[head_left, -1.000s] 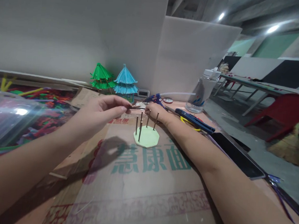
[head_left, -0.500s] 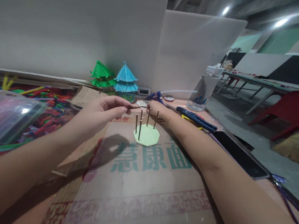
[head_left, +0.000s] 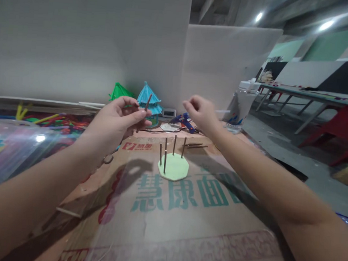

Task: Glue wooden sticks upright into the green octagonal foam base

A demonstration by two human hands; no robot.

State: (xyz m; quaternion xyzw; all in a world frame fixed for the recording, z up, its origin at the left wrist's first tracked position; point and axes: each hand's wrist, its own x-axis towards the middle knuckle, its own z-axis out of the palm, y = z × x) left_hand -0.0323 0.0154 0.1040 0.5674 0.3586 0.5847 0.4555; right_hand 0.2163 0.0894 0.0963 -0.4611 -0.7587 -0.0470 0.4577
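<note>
My left hand (head_left: 119,116) is closed in a pinch on a thin brown stick (head_left: 148,102), which points up at a slant. Raised to the right is my right hand (head_left: 201,111), its fingers curled together; whatever they hold, if anything, cannot be made out. Below and between both hands, a pale green many-sided base (head_left: 173,168) lies on printed cardboard (head_left: 181,223). Several brown sticks (head_left: 165,162) stand upright around its edge. Behind it a few loose brown sticks (head_left: 195,146) lie flat. A blue glue gun (head_left: 186,122) rests just left of my right hand.
At the back stand a blue-roofed model pavilion (head_left: 148,95) and a green-roofed one (head_left: 119,91), beside a small digital display (head_left: 169,113). A clear bottle (head_left: 242,105) is at the right. Colourful craft pieces and a plastic case (head_left: 18,154) fill the left side.
My right hand has risen from the tabletop behind the base. My left hand has lifted slightly, and its stick has turned from nearly level to upright. The view has shifted a little.
</note>
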